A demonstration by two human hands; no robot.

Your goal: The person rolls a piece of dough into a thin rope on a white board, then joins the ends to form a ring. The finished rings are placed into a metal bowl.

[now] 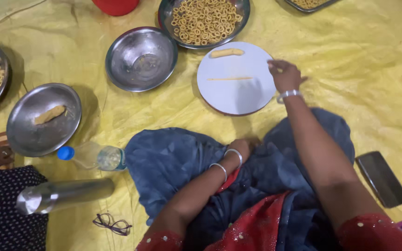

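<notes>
Right hand, fingers pinched on a small bit of dough, rests at the rim of the round white board, which bears a thin rolled dough strand and a thicker dough lump. Left hand lies tucked in the lap (grip cannot be told). The strand looks fragile; uneven pressure could snap it.

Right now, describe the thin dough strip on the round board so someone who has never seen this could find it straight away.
Start at the yellow sheet covering the floor and find the pale round board just left of the right hand. The thin dough strip lies across the board's middle. Unlike the thick dough roll at the board's far edge, it is long and very slender.
</notes>
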